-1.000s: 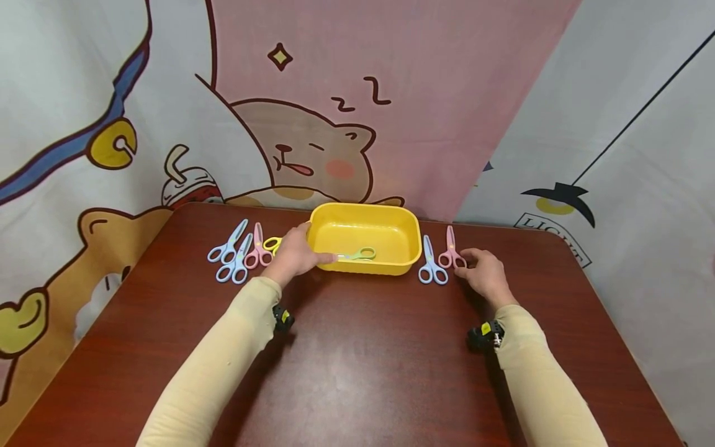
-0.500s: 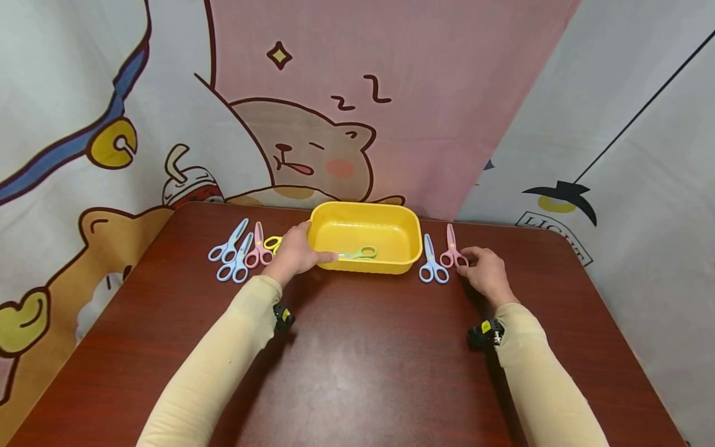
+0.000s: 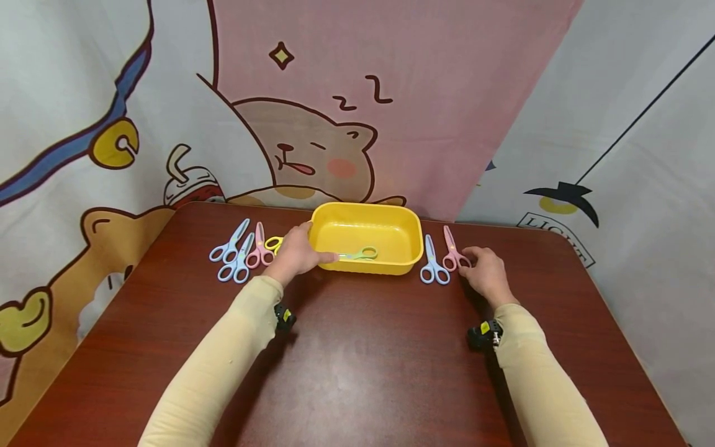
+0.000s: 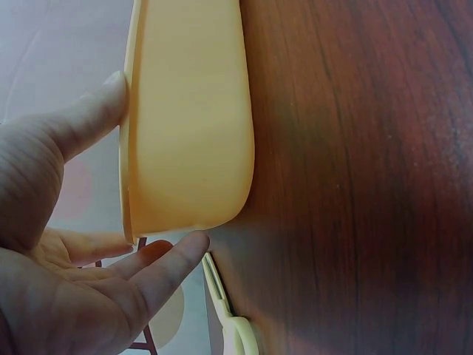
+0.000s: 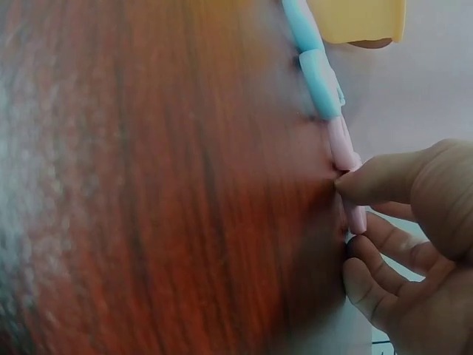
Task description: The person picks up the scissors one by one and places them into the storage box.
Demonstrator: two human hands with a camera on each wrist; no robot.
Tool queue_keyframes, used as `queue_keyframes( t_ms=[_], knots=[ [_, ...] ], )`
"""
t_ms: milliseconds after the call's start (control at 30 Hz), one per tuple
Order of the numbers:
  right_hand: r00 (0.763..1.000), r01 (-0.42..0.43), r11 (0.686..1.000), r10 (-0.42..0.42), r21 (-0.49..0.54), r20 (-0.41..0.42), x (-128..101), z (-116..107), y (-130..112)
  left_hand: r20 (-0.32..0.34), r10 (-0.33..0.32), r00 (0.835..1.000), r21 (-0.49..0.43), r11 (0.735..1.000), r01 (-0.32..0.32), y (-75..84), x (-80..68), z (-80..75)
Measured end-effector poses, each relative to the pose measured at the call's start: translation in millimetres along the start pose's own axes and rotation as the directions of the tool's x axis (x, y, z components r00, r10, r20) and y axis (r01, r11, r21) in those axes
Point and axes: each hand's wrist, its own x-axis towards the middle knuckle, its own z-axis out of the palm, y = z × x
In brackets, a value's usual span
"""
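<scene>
Sat at a dark red surface (image 3: 363, 372) before a cartoon cloth backdrop (image 3: 313, 105). Kept a yellow tub (image 3: 365, 217) near the far edge, at the middle. Rested the left hand (image 3: 293, 254) against the tub's left end: thumb on the rim, one straight finger laid along the near wall, seen from the left wrist as thumb and finger spanning the tub (image 4: 188, 126). Left grip relaxed, fingers straight, clutching nothing. Held the right hand (image 3: 485, 271) just beside the tub's right end, toward the far right corner, fingertips pinching the handle of the pink scissors (image 3: 454, 251); confirmed by the right wrist view, thumb (image 5: 384, 177) pressed to the pink handle (image 5: 346, 159). Right grip clenched on that handle, scissors flat on the surface. Lay a pair of blue scissors (image 3: 432, 264) between the pink pair and the tub, touching neither. Held one green pair (image 3: 360, 254) inside the tub, by its near wall. Lined up toward the far left corner: two blue pairs (image 3: 231, 248), another pink pair (image 3: 257, 248), and a yellow pair (image 3: 274, 243) partly hidden behind the left hand.
</scene>
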Motion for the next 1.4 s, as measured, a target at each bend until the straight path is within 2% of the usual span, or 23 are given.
queue_keyframes(
  t_ms=[133,333,500,800,1400],
  knots=[
    [0.999,0.002,0.999,-0.001,0.032,-0.036,-1.4,-0.8,0.0,0.005,-0.007,1.000,0.004,1.000,0.007,0.1,-0.5,-0.3],
    [0.996,0.010,0.997,-0.003,0.078,-0.092,-2.9,-2.2,-0.6,-0.004,0.017,1.000,0.019,1.000,-0.017,-2.6,0.9,0.0],
    [0.994,-0.003,0.995,0.013,0.096,-0.105,-3.3,-3.4,-1.3,-0.001,0.004,1.000,0.001,1.000,-0.004,-3.9,1.6,1.1],
    [0.991,-0.087,0.985,0.101,0.150,-0.090,-3.9,-6.8,-2.4,0.004,-0.003,1.000,-0.004,1.000,0.003,-3.9,0.3,2.0],
    [0.978,-0.080,0.975,0.118,0.209,-0.174,-3.6,-6.3,-5.6,-0.004,0.020,1.000,0.001,1.000,-0.020,-2.3,0.0,1.1]
  ],
)
